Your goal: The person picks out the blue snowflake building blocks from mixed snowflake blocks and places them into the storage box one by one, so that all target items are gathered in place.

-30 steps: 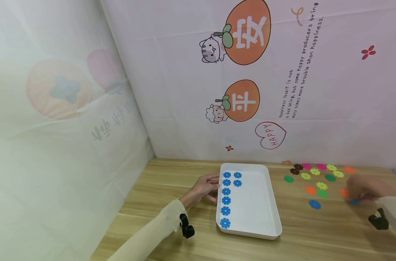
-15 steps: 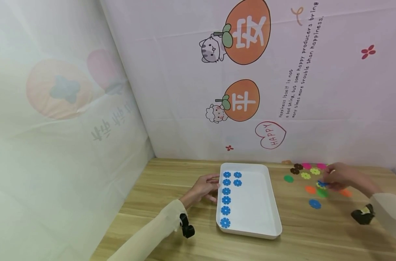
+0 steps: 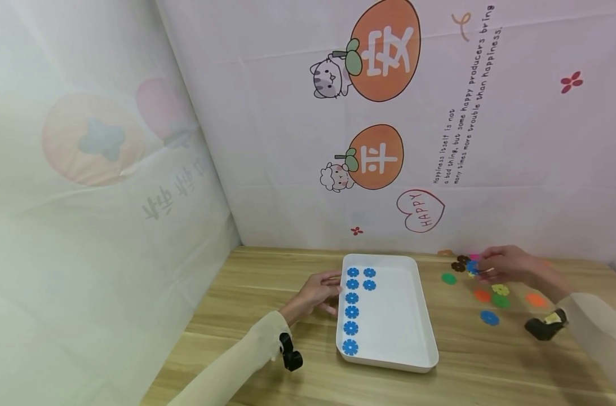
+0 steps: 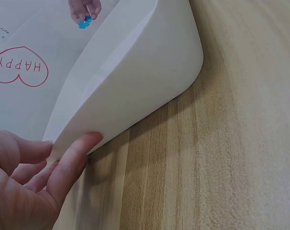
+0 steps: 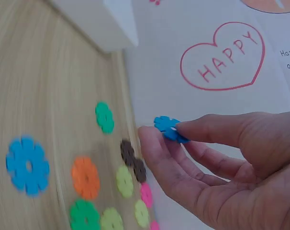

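Observation:
My right hand (image 3: 505,265) pinches a blue snowflake building disc (image 5: 166,128) between thumb and fingers, held above the scattered discs. In the right wrist view the disc is tilted, with part of it behind the thumb. My left hand (image 3: 318,290) is at the left side of a white rectangular tray (image 3: 428,316), fingers extended. In the left wrist view its fingertips (image 4: 93,137) touch the outer wall and the rim. Inside the tray, blue discs (image 3: 351,312) stand in a column along the left wall, with two more beside the far end.
Loose discs lie on the wooden table (image 3: 267,265) right of the tray: a blue disc (image 3: 489,318), orange discs (image 3: 536,299), a green disc (image 3: 448,278), brown discs (image 3: 459,267), yellow and pink ones. A printed cloth backdrop (image 3: 287,141) rises behind the table's far edge.
My right hand has moved left and away from me, carrying the blue disc from the right side of the scattered discs to above the brown and yellow ones. The left hand and tray stay put.

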A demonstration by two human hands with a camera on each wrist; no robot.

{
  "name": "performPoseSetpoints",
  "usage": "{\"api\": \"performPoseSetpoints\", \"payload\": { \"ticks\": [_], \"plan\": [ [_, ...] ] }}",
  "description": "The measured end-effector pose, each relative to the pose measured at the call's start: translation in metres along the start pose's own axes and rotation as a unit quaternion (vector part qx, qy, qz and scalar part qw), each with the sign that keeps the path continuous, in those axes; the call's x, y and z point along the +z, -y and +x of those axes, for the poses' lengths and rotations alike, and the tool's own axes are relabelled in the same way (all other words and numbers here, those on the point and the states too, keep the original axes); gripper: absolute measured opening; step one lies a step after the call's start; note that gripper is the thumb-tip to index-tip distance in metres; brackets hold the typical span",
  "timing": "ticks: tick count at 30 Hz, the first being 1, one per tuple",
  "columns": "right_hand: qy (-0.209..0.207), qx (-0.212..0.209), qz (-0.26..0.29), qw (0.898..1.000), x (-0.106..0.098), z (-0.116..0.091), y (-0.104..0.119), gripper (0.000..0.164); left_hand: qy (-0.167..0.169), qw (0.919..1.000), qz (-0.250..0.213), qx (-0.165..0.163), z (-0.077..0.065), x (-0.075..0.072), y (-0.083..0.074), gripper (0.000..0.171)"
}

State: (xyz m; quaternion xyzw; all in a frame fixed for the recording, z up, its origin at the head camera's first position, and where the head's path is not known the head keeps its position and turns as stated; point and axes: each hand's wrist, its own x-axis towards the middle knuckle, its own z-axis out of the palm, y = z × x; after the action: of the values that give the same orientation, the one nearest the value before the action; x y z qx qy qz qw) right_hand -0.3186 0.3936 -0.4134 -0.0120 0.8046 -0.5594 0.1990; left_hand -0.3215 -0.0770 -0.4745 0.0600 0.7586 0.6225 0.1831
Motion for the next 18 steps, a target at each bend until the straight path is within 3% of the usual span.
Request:
{"api": "performPoseSetpoints", "payload": {
  "ticks": [6, 13, 18],
  "plan": [
    [0.038, -0.014, 0.059, 0.997, 0.007, 0.006, 0.003, 0.019, -0.001, 1.0000, 0.003, 0.003, -0.001, 0.000, 0.000, 0.050],
    [0.085, -0.024, 0.130, 0.988, 0.024, 0.022, 0.006, 0.020, 0.000, 1.0000, 0.005, 0.003, -0.002, 0.000, -0.001, 0.050],
    [0.105, -0.030, 0.144, 0.984, 0.034, 0.034, 0.004, 0.020, 0.003, 1.0000, 0.004, 0.004, -0.002, 0.000, 0.000, 0.050]
  ]
}}
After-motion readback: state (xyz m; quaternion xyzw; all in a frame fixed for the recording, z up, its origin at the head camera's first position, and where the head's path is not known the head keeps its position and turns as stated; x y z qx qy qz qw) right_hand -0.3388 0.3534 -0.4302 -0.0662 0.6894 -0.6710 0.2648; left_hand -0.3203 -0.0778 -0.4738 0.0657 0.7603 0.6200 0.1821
